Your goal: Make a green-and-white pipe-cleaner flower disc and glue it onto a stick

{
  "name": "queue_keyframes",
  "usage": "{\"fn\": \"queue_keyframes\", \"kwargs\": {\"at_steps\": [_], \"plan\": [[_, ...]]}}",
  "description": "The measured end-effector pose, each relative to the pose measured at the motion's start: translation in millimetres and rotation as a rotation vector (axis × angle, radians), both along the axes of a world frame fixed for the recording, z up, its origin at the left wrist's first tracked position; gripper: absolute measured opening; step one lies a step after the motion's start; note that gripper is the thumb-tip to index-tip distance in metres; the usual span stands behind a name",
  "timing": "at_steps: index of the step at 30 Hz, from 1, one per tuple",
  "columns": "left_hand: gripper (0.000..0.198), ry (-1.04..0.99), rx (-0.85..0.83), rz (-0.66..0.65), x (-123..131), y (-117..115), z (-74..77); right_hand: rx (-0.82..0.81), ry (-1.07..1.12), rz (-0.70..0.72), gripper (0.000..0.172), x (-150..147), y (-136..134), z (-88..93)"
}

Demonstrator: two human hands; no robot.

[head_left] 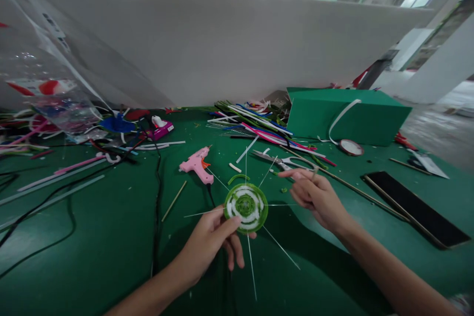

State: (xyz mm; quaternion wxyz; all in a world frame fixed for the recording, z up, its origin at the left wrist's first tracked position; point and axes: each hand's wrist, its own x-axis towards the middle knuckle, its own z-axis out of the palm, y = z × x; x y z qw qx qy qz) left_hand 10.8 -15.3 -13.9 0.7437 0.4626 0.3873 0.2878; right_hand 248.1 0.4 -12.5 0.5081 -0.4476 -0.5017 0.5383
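Note:
My left hand (213, 242) pinches the lower edge of a round woven disc (246, 206) of green and white strips, with thin white spokes sticking out all around it. The disc is held upright above the green table (111, 237). My right hand (314, 196) is just right of the disc, fingers curled together on a thin green strip end near a spoke. A pink glue gun (196, 164) lies on the table just beyond the disc.
Scissors (285, 160) lie behind my right hand. A pile of coloured strips (259, 126), a green box (348, 113), a tape roll (351, 147), a black strip (414, 207), wooden sticks, black cables (157, 197) and a clear plastic bag (48, 84) surround the work spot.

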Motion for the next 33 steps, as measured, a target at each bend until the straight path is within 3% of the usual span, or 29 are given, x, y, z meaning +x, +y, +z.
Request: {"fn": "queue_keyframes", "kwargs": {"at_steps": [3, 7, 10, 15, 33], "plan": [[0.019, 0.017, 0.006, -0.040, 2, -2, -1.2, -0.145, -0.049, 0.244, 0.029, -8, -1, -1.4], [0.023, 0.011, 0.008, -0.110, 3, -4, -4.3, -0.069, -0.241, 0.390, 0.028, -16, -4, -4.7], [0.023, 0.011, -0.014, -0.156, 3, -4, -6.3, -0.005, -0.344, 0.411, 0.031, -18, -6, -6.3], [0.021, -0.007, -0.013, -0.216, 1, -4, -6.0, -0.059, -0.314, 0.454, 0.028, -19, -8, -6.7], [0.022, 0.050, -0.051, -0.236, 2, -3, -2.0, -0.019, -0.313, 0.426, 0.033, -21, -7, -8.0]]}}
